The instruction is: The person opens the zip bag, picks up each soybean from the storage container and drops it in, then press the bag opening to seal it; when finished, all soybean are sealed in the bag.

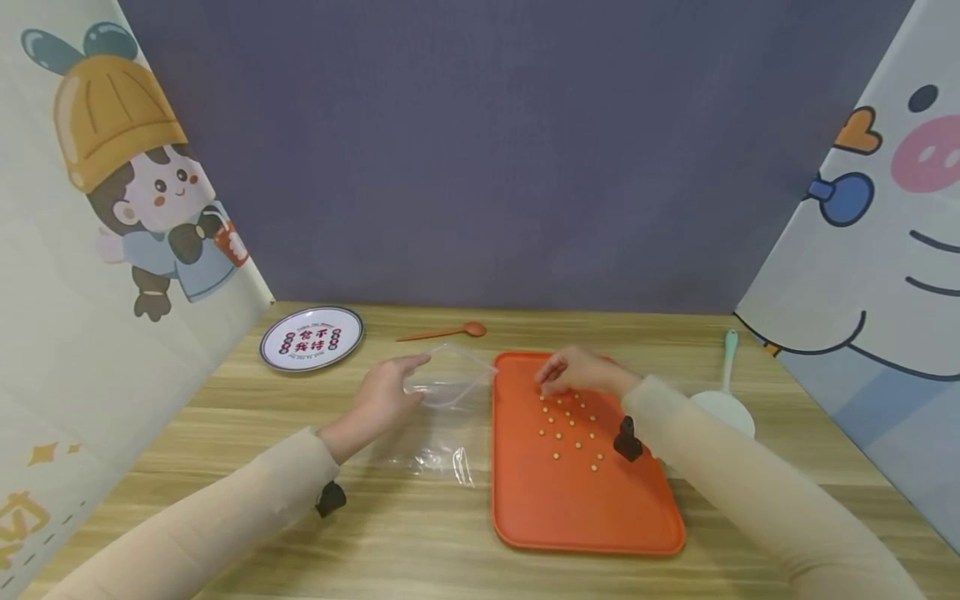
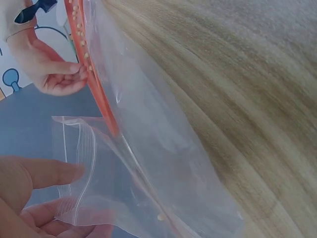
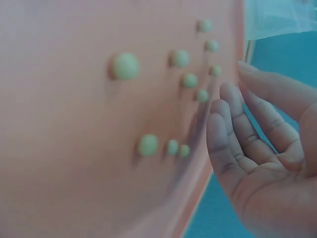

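My left hand (image 1: 384,404) grips the mouth of a clear zip-lock bag (image 2: 148,129), thumb and fingers spread at its zip edge. The bag lies left of an orange tray (image 1: 585,517), and a single pale bean (image 2: 161,217) shows low in it. Over the tray's far part my right hand (image 1: 581,372) hovers with fingers loosely bent. Scattered soybeans (image 3: 148,145), small, round and pale yellow, lie on the tray close to its fingertips. The right wrist view shows a gap between thumb and fingers, with nothing seen there.
A white plate (image 1: 311,362) with red lettering sits at the back left. Behind the bag lies an orange spoon (image 1: 474,329). A white ladle-like utensil (image 1: 723,410) with a mint handle rests right of the tray, partly hidden by the right sleeve. Printed walls border the table.
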A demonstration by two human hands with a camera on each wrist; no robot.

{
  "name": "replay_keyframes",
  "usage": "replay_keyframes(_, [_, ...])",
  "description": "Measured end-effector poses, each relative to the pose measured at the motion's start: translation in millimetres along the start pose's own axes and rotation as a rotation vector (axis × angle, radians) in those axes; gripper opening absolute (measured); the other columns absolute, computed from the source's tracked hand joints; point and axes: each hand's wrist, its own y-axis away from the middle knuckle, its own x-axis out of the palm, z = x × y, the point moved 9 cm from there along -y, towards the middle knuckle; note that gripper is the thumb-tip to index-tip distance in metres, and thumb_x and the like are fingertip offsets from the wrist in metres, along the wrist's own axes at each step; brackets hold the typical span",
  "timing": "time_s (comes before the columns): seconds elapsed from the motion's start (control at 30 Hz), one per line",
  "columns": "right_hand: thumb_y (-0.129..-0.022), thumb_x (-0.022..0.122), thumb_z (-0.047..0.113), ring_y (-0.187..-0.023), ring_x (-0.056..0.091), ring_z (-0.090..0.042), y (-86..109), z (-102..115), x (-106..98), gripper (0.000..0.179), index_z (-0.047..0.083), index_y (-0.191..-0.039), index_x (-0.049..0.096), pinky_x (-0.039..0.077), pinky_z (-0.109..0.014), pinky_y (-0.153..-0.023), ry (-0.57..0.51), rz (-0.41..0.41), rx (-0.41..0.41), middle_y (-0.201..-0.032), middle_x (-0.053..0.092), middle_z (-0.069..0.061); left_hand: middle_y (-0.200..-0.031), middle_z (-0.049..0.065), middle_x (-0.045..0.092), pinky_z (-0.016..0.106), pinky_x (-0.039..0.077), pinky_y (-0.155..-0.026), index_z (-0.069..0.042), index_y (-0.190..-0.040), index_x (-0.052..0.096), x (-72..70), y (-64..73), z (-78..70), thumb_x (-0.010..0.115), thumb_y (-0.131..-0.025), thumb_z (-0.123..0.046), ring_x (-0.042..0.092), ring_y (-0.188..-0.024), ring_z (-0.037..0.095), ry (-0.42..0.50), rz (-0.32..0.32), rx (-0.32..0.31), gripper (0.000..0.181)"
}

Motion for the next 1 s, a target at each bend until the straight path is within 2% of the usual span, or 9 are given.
replay_keyframes(0.2, [-0.086,0.07,0.003,-0.081,0.065,-0.017,-0.1,-4.7,7.1,0.023,0.0,-0.108,0.07,0.053,-0.031,-0.07,0.042,0.02,-0.006,-0.1,0.073,-0.012,-0.135,0.018,0.057,0.048,0.048,-0.1,-0.007,-0.136,0.054,0.8,-0.2,0.6,0.072,-0.076,-0.001,0.058,-0.12,0.037,-0.004,0.001,0.0,0.063])
replay_keyframes(0.37, [-0.083,0.072,0.002,-0.075,0.062,-0.016,-1.8,-7.7,9.7,0.02,0.004,-0.103,0.073,0.049,-0.029,-0.064,0.069,0.005,0.009,-0.093,0.072,-0.009,-0.134,0.019,0.058,0.047,0.05,-0.098,-0.007,-0.136,0.054,0.4,-0.5,0.6,0.072,-0.076,-0.001,0.058,-0.119,0.037,-0.008,0.001,0.003,0.063])
replay_keyframes(0.47, [-0.082,0.072,0.001,-0.075,0.063,-0.016,-3.3,-10.0,9.8,0.019,0.005,-0.1,0.073,0.049,-0.028,-0.064,0.063,-0.008,0.023,-0.09,0.072,-0.007,-0.135,0.019,0.058,0.045,0.052,-0.094,-0.007,-0.136,0.054,0.7,-0.5,0.5,0.072,-0.077,-0.001,0.059,-0.119,0.036,-0.007,0.005,0.002,0.062])
replay_keyframes(0.7, [-0.083,0.073,0.003,-0.077,0.067,-0.014,-7.5,-12.1,8.0,0.015,0.003,-0.097,0.074,0.055,-0.029,-0.068,0.053,-0.024,-0.001,-0.093,0.074,-0.007,-0.133,0.02,0.058,0.043,0.054,-0.09,-0.005,-0.136,0.054,-0.2,-0.7,-0.5,0.071,-0.077,-0.001,0.06,-0.117,0.036,-0.009,0.0,0.018,0.062])
replay_keyframes(0.8, [-0.084,0.072,0.006,-0.075,0.064,-0.014,-8.4,-13.1,5.8,0.014,0.004,-0.098,0.074,0.053,-0.029,-0.067,0.055,-0.04,0.002,-0.093,0.074,-0.006,-0.133,0.02,0.058,0.04,0.055,-0.085,-0.005,-0.136,0.054,0.1,-0.6,-0.2,0.072,-0.077,-0.001,0.065,-0.107,0.034,-0.006,0.001,0.02,0.062])
replay_keyframes(0.87, [-0.086,0.07,0.008,-0.072,0.061,-0.015,-8.0,-12.8,4.4,0.014,0.004,-0.099,0.074,0.051,-0.029,-0.065,0.06,-0.046,0.007,-0.092,0.073,-0.006,-0.134,0.02,0.058,0.037,0.055,-0.081,-0.006,-0.136,0.054,0.8,-0.8,0.6,0.072,-0.077,-0.001,0.067,-0.094,0.03,-0.005,0.006,0.015,0.062])
replay_keyframes(0.93, [-0.088,0.069,0.009,-0.07,0.058,-0.017,-7.8,-11.6,3.2,0.015,0.004,-0.101,0.073,0.05,-0.03,-0.063,0.053,-0.056,0.014,-0.09,0.071,-0.006,-0.135,0.02,0.057,0.034,0.054,-0.076,-0.007,-0.137,0.054,1.7,-1.0,1.8,0.072,-0.077,-0.001,0.064,-0.078,0.027,-0.001,0.014,0.005,0.063])
replay_keyframes(1.0, [-0.089,0.068,0.009,-0.071,0.059,-0.02,-7.2,-7.7,2.0,0.016,0.003,-0.102,0.072,0.05,-0.031,-0.063,0.035,-0.067,0.017,-0.09,0.071,-0.007,-0.135,0.02,0.058,0.031,0.053,-0.072,-0.007,-0.137,0.054,1.8,-1.0,2.1,0.073,-0.077,-0.002,0.063,-0.075,0.023,-0.01,0.013,0.002,0.063])
